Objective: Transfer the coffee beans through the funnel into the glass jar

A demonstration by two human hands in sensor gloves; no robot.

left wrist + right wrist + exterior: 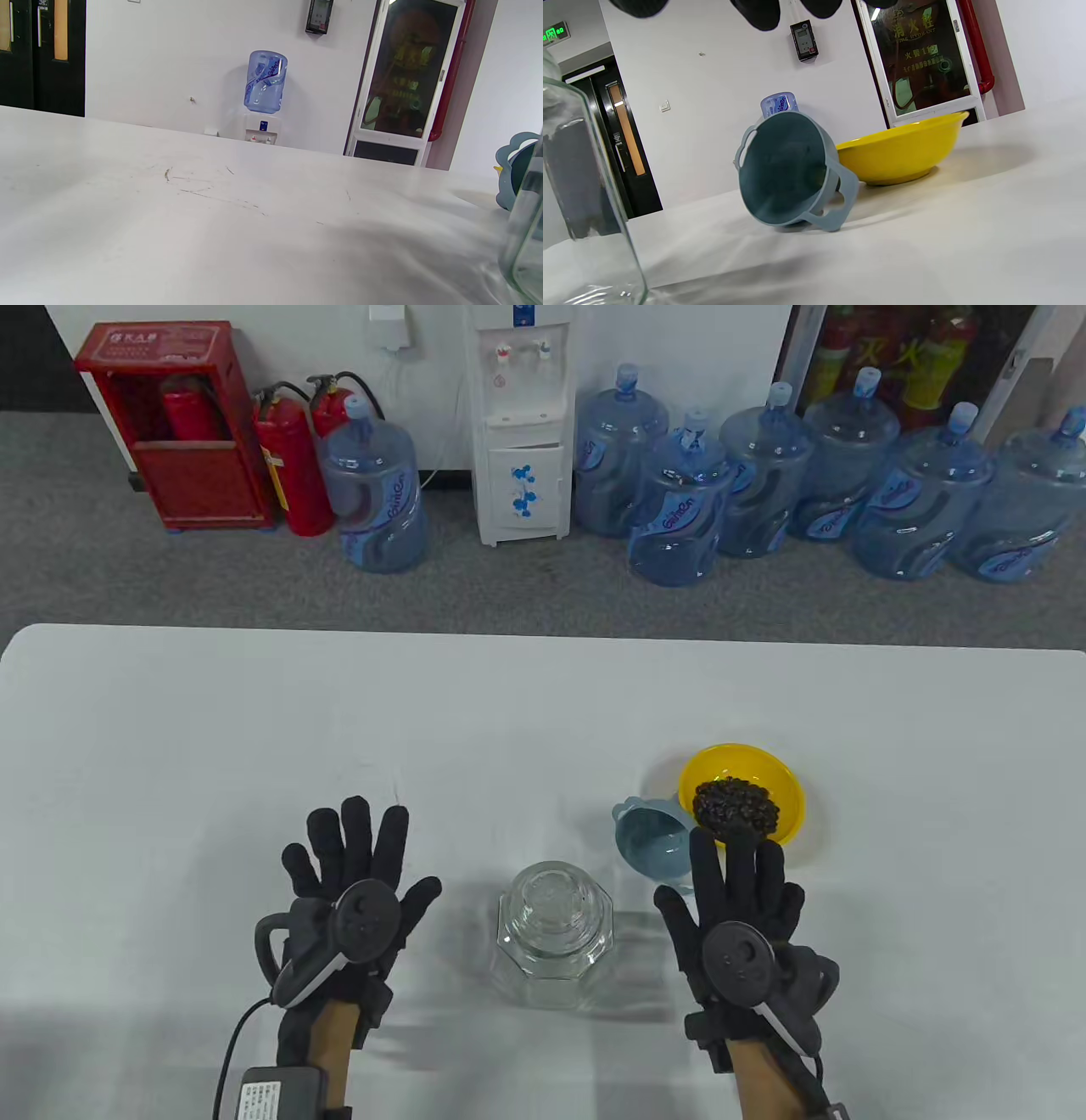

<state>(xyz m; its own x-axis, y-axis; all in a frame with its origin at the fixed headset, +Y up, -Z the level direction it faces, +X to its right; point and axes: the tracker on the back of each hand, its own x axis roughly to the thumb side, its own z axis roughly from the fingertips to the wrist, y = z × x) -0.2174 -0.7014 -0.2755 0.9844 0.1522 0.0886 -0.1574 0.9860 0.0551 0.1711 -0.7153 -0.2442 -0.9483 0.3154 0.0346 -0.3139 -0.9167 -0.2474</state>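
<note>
In the left wrist view the left hand does not show at all, and the jar [528, 237] and funnel [511, 169] are cut off by the right edge. In the right wrist view only blurred fingertips [757, 12] hang in at the top, the jar [581, 203] is cut by the left edge, and the bowl [903, 152] wall hides the beans.

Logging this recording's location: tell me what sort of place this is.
Probably an office or lab utility room, not a kitchen: a water dispenser with spare water jugs along the wall, fire extinguishers beside a red cabinet, grey carpet, and a plain white table.
</note>
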